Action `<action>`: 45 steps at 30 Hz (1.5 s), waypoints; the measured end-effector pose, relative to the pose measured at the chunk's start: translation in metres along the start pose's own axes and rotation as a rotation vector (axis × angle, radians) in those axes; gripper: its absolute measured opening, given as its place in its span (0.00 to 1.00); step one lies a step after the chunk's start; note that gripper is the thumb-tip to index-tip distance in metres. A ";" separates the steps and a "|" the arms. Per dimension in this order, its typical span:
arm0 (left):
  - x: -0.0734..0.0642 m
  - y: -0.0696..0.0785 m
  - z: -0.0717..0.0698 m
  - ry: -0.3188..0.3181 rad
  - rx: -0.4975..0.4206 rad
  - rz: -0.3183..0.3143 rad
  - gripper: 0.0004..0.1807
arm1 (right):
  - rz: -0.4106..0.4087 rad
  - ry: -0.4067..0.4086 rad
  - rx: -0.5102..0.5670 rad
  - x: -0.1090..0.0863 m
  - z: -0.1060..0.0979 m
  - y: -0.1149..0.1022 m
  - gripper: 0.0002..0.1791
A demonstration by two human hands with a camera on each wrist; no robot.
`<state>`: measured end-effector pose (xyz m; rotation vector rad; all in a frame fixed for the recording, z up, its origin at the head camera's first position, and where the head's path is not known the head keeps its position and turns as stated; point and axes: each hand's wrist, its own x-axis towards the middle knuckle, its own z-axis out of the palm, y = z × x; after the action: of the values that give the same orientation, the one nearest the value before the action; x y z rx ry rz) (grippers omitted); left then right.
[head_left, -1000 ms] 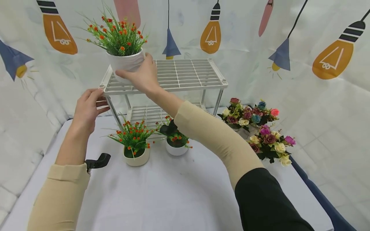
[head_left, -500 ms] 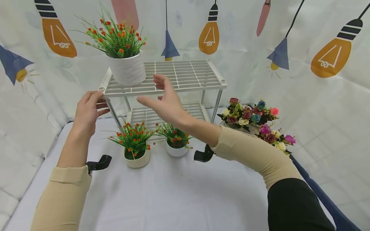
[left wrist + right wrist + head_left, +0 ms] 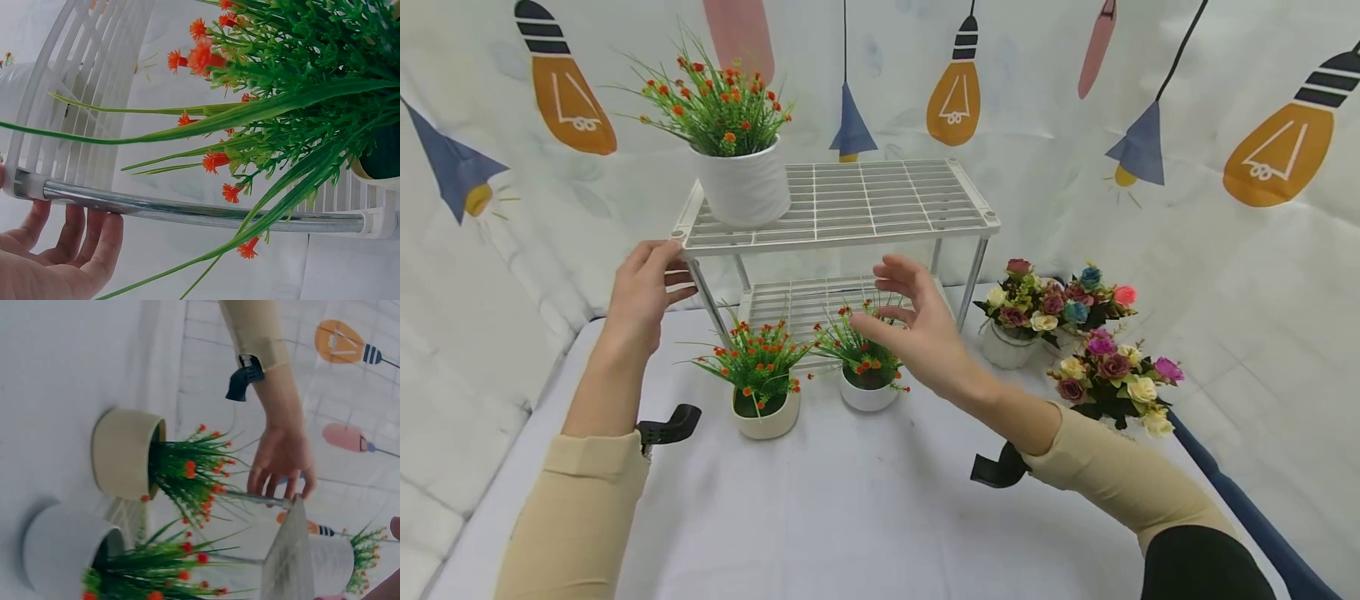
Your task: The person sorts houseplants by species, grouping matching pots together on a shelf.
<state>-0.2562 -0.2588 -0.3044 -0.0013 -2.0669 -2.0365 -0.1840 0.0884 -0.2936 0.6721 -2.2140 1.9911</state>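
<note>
My left hand [image 3: 642,287] grips the front left corner of a white two-tier wire shelf [image 3: 850,243]. In the left wrist view, its fingertips touch the chrome post [image 3: 156,207] just below the top tier. A white pot [image 3: 745,190] of grass with orange flowers stands upright on the left end of that tier. My right hand [image 3: 925,337] is in the air before the lower tier, fingers apart and holding nothing. It overlaps the right edge of a small white pot's plant [image 3: 857,346] in the head view. Beside that plant stands a cream pot [image 3: 767,421] with similar flowers.
Several pots of artificial roses [image 3: 1116,375] stand on the table at the right of the shelf. A white cloth [image 3: 820,508] covers the table. Behind hangs a curtain [image 3: 1037,117] printed with lamps and bulbs.
My right hand has let go of the white flowerpot on the top tier and drawn back to the right and down. My left hand has stayed at the shelf corner.
</note>
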 end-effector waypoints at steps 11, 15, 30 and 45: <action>-0.002 0.000 0.003 0.013 0.040 0.007 0.13 | 0.109 0.100 0.021 -0.042 -0.017 0.053 0.39; -0.002 0.000 0.002 0.023 0.061 0.009 0.13 | 0.166 0.156 0.025 -0.050 -0.020 0.071 0.40; -0.006 0.003 -0.002 0.047 0.081 -0.003 0.13 | 0.443 0.170 0.063 -0.067 -0.007 0.147 0.46; -0.003 0.004 0.006 0.053 0.152 -0.019 0.16 | 0.387 0.227 -0.012 -0.045 0.035 0.179 0.55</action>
<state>-0.2538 -0.2524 -0.3012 0.0980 -2.1910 -1.8643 -0.2035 0.0765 -0.4802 0.0053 -2.3467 2.0853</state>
